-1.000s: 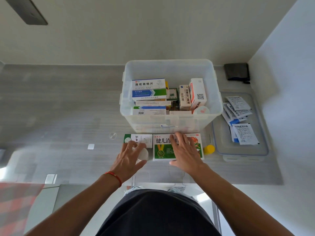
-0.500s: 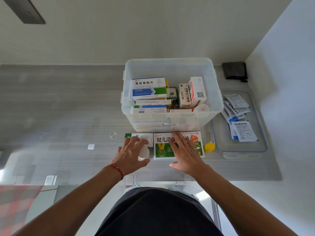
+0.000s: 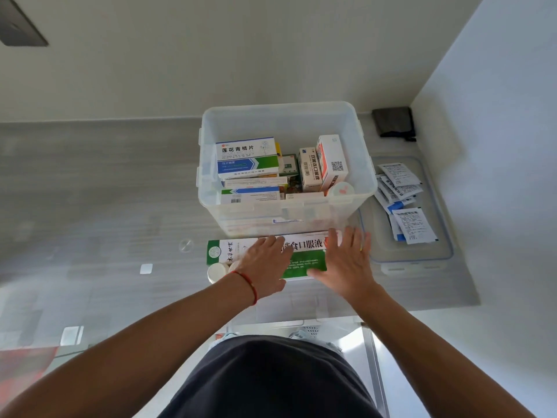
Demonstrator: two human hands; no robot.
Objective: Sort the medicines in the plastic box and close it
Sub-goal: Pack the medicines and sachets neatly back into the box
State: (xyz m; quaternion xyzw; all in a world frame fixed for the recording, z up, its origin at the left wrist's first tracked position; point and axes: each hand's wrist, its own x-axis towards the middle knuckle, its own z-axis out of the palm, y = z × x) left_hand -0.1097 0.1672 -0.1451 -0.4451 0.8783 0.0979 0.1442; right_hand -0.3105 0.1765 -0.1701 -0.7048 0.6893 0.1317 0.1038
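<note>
Both hands, left [image 3: 265,267] and right [image 3: 346,263], lie flat and spread on the green-and-white carton [image 3: 304,251]; next, grip it and lift it into the clear plastic box [image 3: 211,164].

The blue, green and white medicine carton [image 3: 247,156] in the clear plastic box [image 3: 366,188] reads "莲花清桔片". The white carton with red edges [image 3: 331,159] carries a QR code. The green and white flat carton [image 3: 304,254] on the tabletop shows "食口服液". The other print is too small to read.
</note>
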